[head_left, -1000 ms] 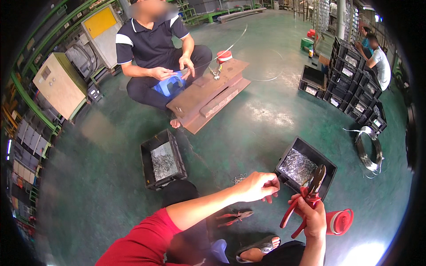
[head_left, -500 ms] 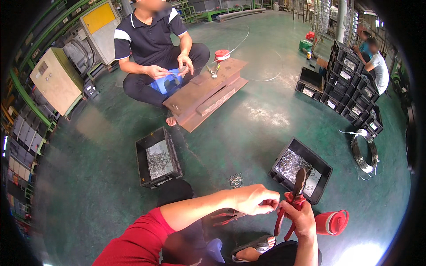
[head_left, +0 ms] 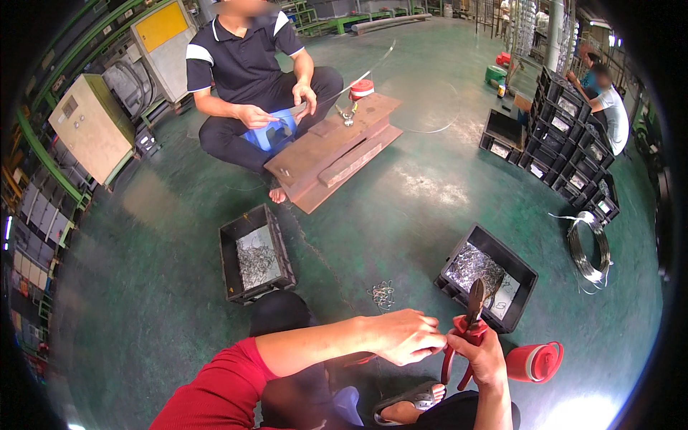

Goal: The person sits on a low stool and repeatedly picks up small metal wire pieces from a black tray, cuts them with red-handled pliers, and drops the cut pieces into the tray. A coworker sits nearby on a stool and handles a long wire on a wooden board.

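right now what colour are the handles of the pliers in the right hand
Red, seen in the head view: the pliers have red handles and dark jaws.

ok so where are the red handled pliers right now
In the head view, the red-handled pliers are low and right of centre, gripped upright in the right hand, just in front of the black bin of metal pieces, with the left hand touching alongside.

Two open black bins [head_left: 254,256] [head_left: 487,287], one red-handled pliers [head_left: 466,337].

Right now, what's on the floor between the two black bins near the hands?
Head view: a small tangle of wire pieces on green floor, between the left bin and right bin.
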`<state>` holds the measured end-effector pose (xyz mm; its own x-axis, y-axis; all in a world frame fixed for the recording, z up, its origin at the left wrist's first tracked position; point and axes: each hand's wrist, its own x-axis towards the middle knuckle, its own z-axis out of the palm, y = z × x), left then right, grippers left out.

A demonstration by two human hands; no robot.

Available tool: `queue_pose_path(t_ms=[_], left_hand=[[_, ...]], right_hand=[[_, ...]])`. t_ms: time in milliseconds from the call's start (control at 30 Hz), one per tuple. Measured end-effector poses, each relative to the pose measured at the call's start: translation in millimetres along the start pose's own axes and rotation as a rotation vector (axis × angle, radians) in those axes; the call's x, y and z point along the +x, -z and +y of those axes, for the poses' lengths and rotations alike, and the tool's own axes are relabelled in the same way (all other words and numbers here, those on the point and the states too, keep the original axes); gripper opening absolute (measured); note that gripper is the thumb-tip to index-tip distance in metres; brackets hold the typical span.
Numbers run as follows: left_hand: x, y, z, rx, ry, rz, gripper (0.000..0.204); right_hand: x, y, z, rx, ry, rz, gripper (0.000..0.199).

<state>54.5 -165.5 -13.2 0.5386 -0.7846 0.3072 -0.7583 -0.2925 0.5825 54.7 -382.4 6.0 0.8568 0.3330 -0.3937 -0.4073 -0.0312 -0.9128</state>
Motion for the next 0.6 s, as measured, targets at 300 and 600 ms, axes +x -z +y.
queue_pose_path(t_ms=[300, 600], left_hand=[[0.0, 0.3, 0.7, -0.010, -0.009, 0.004, 0.009], [2.2, 7.9, 3.8, -0.121, 0.023, -0.014, 0.017]], right_hand=[[0.1, 0.2, 2.2, -0.070, 0.005, -0.006, 0.036], [-0.9, 3.3, -0.9, -0.125, -0.024, -0.015, 0.033]])
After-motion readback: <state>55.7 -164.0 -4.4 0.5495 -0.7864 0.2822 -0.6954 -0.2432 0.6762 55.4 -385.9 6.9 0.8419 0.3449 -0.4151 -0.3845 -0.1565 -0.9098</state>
